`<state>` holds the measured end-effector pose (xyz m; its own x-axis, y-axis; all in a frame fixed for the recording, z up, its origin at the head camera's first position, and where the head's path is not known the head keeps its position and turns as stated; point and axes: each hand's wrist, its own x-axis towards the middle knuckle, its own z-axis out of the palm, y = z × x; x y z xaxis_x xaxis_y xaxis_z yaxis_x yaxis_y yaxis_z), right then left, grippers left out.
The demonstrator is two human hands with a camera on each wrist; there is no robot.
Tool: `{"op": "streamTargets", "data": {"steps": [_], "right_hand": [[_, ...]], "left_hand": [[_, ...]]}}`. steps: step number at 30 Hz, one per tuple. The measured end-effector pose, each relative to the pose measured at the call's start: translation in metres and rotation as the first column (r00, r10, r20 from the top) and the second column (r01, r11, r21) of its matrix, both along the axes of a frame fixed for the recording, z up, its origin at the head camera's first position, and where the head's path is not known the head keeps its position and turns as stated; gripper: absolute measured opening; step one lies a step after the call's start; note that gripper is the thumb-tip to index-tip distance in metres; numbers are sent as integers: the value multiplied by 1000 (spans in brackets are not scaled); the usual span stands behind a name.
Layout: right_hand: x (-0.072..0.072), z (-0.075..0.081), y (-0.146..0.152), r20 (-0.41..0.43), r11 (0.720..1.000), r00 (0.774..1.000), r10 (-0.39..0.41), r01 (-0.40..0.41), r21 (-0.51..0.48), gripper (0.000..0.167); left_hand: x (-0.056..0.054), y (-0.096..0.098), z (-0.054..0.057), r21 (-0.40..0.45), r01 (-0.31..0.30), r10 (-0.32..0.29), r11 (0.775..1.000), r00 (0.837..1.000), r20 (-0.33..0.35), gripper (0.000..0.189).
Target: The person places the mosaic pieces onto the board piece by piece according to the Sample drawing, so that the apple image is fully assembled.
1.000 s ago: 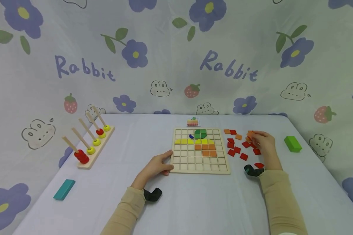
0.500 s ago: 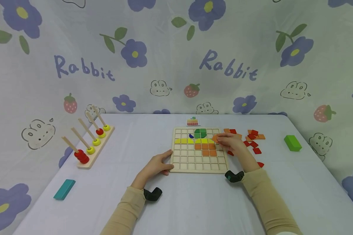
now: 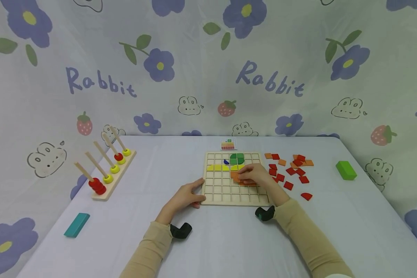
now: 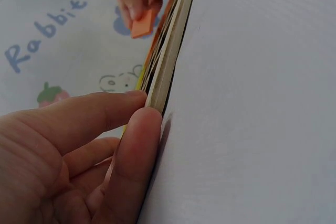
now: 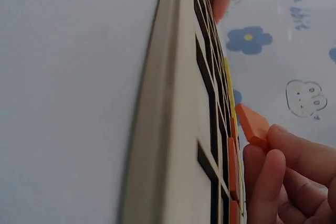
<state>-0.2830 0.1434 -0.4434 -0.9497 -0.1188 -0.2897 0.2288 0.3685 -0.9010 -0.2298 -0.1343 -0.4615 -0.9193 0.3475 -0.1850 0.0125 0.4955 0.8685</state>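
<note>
A wooden grid board (image 3: 217, 193) lies mid-table, with a row of yellow tiles (image 3: 215, 167), green pieces (image 3: 237, 158), a small blue piece (image 3: 226, 161) and orange tiles in its cells. My left hand (image 3: 184, 196) grips the board's left edge; in the left wrist view the thumb and index finger (image 4: 100, 114) sit on either side of it. My right hand (image 3: 256, 175) pinches an orange tile (image 5: 253, 124) between thumb and fingertips, tilted just over the board below the yellow row. That hand and forearm hide part of the orange tiles and the board's right side.
Loose red and orange tiles (image 3: 288, 185) are scattered right of the board. A small picture card (image 3: 228, 144) lies behind it. Farther right is a green block (image 3: 346, 170). To the left stand a peg rack (image 3: 119, 170) with red and yellow rings and a teal block (image 3: 77, 225).
My right hand has picked up an orange tile from the loose pieces and carried it left over the board. The left hand has stayed at the board's edge.
</note>
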Motion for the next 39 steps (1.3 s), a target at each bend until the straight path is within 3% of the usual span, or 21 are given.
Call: {"op": "streamTargets", "data": {"steps": [6, 16, 20, 25, 30, 35, 39], "right_hand": [[0, -3, -8, -70, 976, 997, 45, -29, 216, 16], [3, -3, -13, -163, 928, 979, 122, -54, 369, 11], [2, 1, -6, -182, 939, 978, 106, -38, 342, 14], [-2, 15, 27, -193, 969, 980, 44, 5, 248, 24], [-5, 26, 72, -164, 979, 980, -112, 137, 151, 36], [-5, 23, 125, -183, 941, 935, -304, 325, 95, 38], [-6, 13, 165, -132, 896, 893, -430, 440, 57, 43]], "left_hand": [[0, 1, -1, 0, 2, -2, 1000, 1000, -8, 69], [0, 1, 0, -4, 0, 0, 1000, 1000, -5, 69], [0, 1, 0, -5, 0, 0, 1000, 1000, 0, 69], [1, 0, 1, 7, -4, 4, 1000, 1000, -6, 68], [2, 0, 1, 14, -4, 4, 1000, 1000, -12, 68], [2, 0, 1, 16, -5, 5, 1000, 1000, -13, 68], [2, 0, 0, 23, -7, 7, 1000, 1000, -12, 68]]}}
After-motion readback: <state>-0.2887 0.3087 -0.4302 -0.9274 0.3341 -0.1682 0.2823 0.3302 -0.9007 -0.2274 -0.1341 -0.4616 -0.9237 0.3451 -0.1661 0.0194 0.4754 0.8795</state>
